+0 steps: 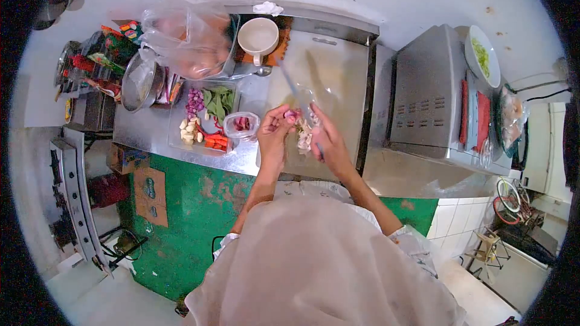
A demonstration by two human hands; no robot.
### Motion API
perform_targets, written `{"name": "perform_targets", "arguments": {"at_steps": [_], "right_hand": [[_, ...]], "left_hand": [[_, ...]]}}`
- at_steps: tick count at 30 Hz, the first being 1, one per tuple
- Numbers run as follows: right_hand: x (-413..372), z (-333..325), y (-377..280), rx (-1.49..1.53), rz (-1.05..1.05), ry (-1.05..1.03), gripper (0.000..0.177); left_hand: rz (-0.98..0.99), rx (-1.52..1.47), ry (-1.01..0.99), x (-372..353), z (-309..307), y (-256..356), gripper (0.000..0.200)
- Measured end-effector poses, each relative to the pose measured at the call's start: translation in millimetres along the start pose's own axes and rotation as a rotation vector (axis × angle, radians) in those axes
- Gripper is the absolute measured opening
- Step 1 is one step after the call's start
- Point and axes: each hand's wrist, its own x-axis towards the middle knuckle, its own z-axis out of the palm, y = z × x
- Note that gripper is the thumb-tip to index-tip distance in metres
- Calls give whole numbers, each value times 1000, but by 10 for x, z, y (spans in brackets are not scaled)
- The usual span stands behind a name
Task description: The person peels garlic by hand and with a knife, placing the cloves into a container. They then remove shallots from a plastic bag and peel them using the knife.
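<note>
Pinkish-purple shallot (292, 115), small, in the left grip (275, 127)

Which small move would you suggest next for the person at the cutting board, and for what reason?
I would probably bring the knife to the pinkish piece for a little more trimming: the left hand holds that piece, the right hand holds the knife close beside it, and pale scraps lie between them.
</note>
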Motion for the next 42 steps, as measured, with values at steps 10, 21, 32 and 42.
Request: {"name": "perform_targets", "arguments": {"at_steps": [10,21,32,42], "right_hand": [[-72,71,-106,-224,-78,-81,52],[-10,10,-19,-431,-390,-88,48],[-39,112,52,483,116,-79,54],[-56,184,20,109,-177,-4,46]], "left_hand": [[118,-44,-80,-14,-17,76,21],[146,141,-58,-56,-26,246,17],[75,23,-110,-48,63,240,29],[199,163,-65,-53,62,241,33]]}}
